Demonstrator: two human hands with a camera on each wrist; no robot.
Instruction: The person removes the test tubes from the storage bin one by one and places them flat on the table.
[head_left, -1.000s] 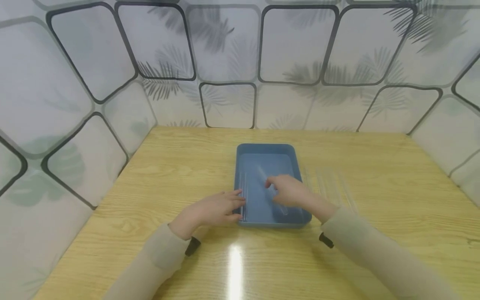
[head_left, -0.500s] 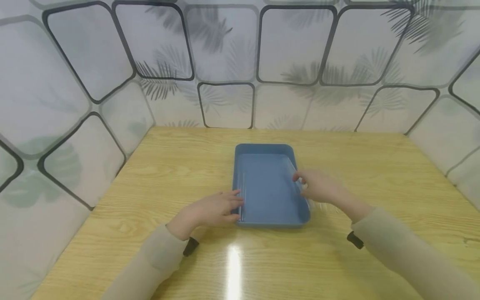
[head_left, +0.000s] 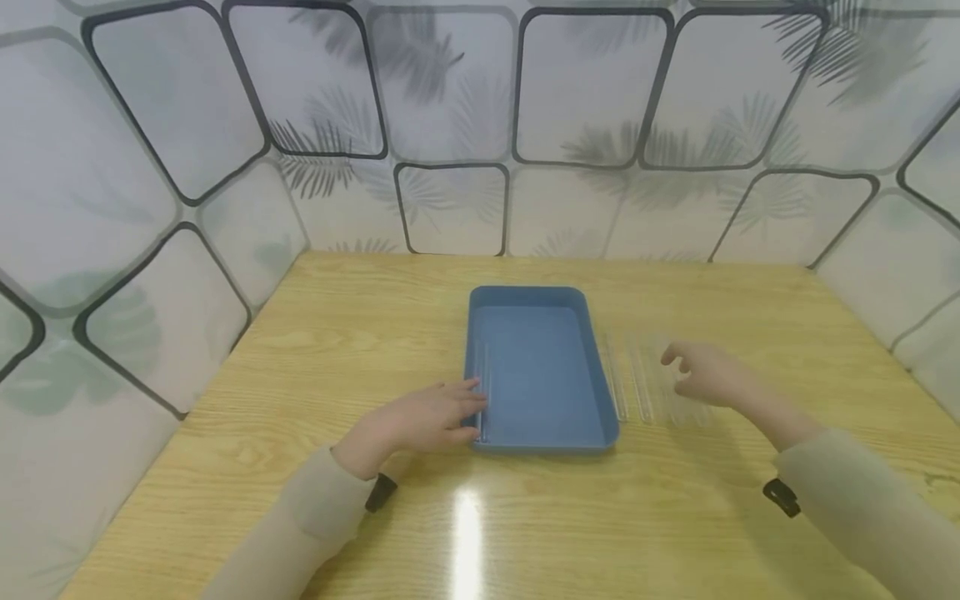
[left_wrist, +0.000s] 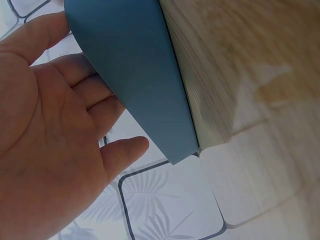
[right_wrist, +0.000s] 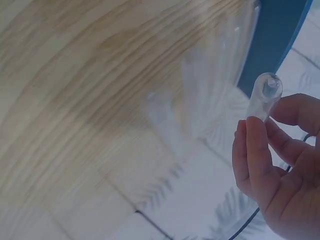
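A blue tray (head_left: 542, 375) lies on the table, with clear glass tubes (head_left: 487, 358) along its left inner side. My left hand (head_left: 433, 417) rests over the tray's left rim, fingers extended across the tubes; in the left wrist view the tray's outer wall (left_wrist: 135, 80) rises beside the loosely bent fingers. Right of the tray, my right hand (head_left: 708, 377) is held above a row of similar tubes (head_left: 641, 387). The right wrist view shows it pinching a clear test tube (right_wrist: 266, 92), rounded end outward, between thumb and fingers.
The wooden table (head_left: 360, 308) meets a patterned wall covering (head_left: 450, 92) at its back and sides. A bright light reflection (head_left: 468, 542) shows in front of the tray. The row of tubes (right_wrist: 200, 85) on the table stands close beside the tray's right side.
My right hand has carried the test tube from over the tray rightwards, past its right rim, to above the row of tubes on the table. The left hand has stayed put.
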